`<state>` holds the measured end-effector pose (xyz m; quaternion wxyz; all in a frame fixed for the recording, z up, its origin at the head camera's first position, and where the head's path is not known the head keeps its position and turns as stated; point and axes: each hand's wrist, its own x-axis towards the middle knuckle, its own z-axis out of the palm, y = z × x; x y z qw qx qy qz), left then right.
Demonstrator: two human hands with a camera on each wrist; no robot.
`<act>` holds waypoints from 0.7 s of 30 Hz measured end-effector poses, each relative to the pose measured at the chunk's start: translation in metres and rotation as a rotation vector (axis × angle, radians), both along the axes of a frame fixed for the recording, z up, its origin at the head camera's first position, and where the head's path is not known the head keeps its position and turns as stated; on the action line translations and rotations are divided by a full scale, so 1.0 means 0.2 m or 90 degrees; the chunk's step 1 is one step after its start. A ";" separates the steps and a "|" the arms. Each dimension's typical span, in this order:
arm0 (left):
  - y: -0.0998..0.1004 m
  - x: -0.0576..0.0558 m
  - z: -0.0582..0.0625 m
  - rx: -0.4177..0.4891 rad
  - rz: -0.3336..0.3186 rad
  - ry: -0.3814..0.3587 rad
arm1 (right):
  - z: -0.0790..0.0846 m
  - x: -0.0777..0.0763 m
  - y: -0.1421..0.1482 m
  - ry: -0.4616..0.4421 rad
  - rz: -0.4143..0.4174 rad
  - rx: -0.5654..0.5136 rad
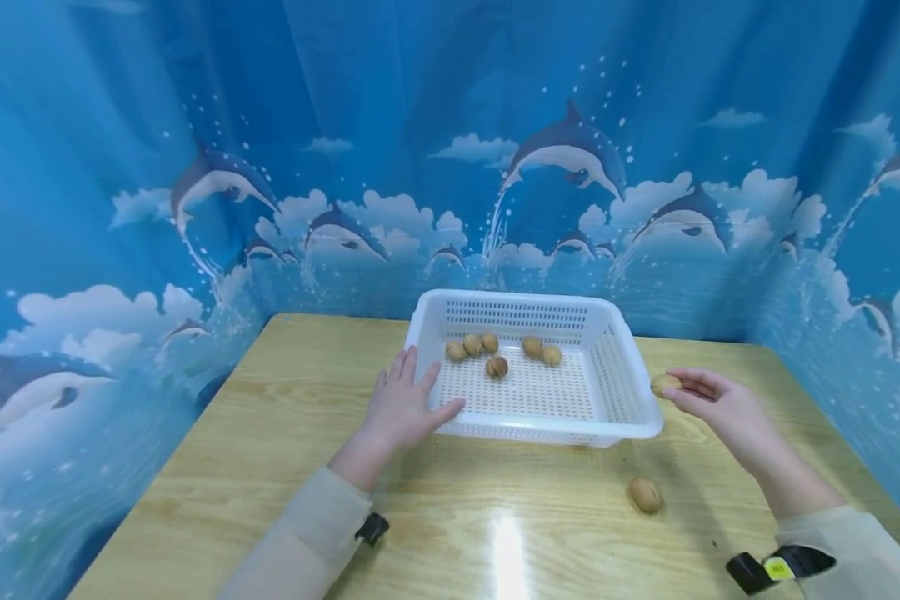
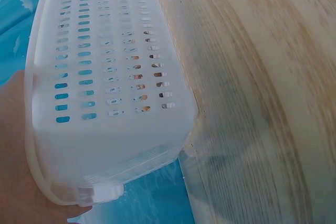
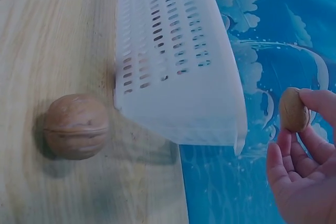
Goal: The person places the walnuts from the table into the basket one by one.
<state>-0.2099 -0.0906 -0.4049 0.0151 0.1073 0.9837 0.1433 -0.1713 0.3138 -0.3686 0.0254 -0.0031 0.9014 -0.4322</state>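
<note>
A white plastic basket (image 1: 555,429) with slotted walls stands on the wooden table, several walnuts (image 1: 497,367) lying on its floor. My left hand (image 1: 401,404) rests on the basket's left front corner, its fingers spread over the rim. In the left wrist view that hand (image 2: 13,150) shows at the rim's edge. Just off the basket's right side, my right hand (image 1: 720,404) pinches a walnut (image 1: 664,384) between thumb and fingers. The right wrist view shows this walnut (image 3: 294,109) held at the fingertips. Another walnut (image 1: 645,495) lies on the table, nearer than the right hand.
The wooden table (image 1: 270,433) carries the basket near its back edge. A blue curtain (image 1: 420,125) printed with dolphins hangs behind and on both sides. Both wrists wear small dark devices on straps.
</note>
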 end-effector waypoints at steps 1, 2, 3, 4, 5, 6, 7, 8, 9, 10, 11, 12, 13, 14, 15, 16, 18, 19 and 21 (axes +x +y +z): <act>0.00 0.00 0.00 0.000 0.000 -0.001 | 0.01 -0.01 -0.01 -0.006 0.006 0.000; 0.00 0.00 0.00 0.001 0.000 -0.001 | 0.02 -0.01 -0.03 -0.009 0.011 -0.005; 0.00 0.00 0.00 0.001 -0.001 0.000 | 0.03 -0.02 -0.04 -0.012 0.017 -0.009; 0.00 0.00 -0.01 0.001 -0.001 0.002 | 0.04 -0.03 -0.05 -0.013 0.021 -0.013; 0.00 0.00 -0.01 0.000 -0.002 0.006 | 0.06 -0.05 -0.06 -0.015 0.024 -0.014; 0.00 0.00 -0.01 -0.001 -0.002 0.009 | 0.07 -0.06 -0.07 -0.019 0.028 -0.014; 0.00 0.00 -0.01 -0.003 -0.004 0.010 | 0.08 -0.07 -0.09 -0.023 0.032 -0.016; 0.00 0.00 -0.01 -0.005 -0.005 0.010 | 0.09 -0.08 -0.10 -0.024 0.038 -0.021; 0.00 0.00 -0.01 -0.008 -0.007 0.008 | 0.10 -0.09 -0.11 -0.027 0.045 -0.026; -0.01 -0.01 -0.01 -0.009 -0.010 0.008 | 0.10 -0.11 -0.12 -0.027 0.052 -0.030; -0.01 -0.01 -0.01 -0.011 -0.013 0.011 | 0.11 -0.13 -0.12 -0.029 0.056 -0.034; -0.01 -0.01 0.00 -0.012 -0.014 0.013 | 0.12 -0.14 -0.13 -0.030 0.061 -0.034; -0.01 -0.01 0.00 -0.012 -0.016 0.017 | 0.13 -0.16 -0.14 -0.030 0.067 -0.040; -0.01 -0.02 0.00 -0.013 -0.016 0.022 | 0.13 -0.18 -0.15 -0.032 0.071 -0.046; -0.01 -0.02 0.01 -0.014 -0.015 0.025 | 0.14 -0.20 -0.17 -0.035 0.074 -0.054; -0.01 -0.02 0.01 -0.014 -0.014 0.028 | 0.15 -0.22 -0.18 -0.040 0.074 -0.056; -0.01 -0.02 0.01 -0.012 -0.010 0.023 | 0.16 -0.24 -0.21 -0.053 0.076 -0.064; -0.01 -0.02 0.01 -0.012 -0.009 0.018 | 0.16 -0.26 -0.23 -0.060 0.079 -0.071; 0.00 -0.02 0.01 -0.011 -0.006 0.006 | 0.17 -0.28 -0.26 -0.067 0.086 -0.079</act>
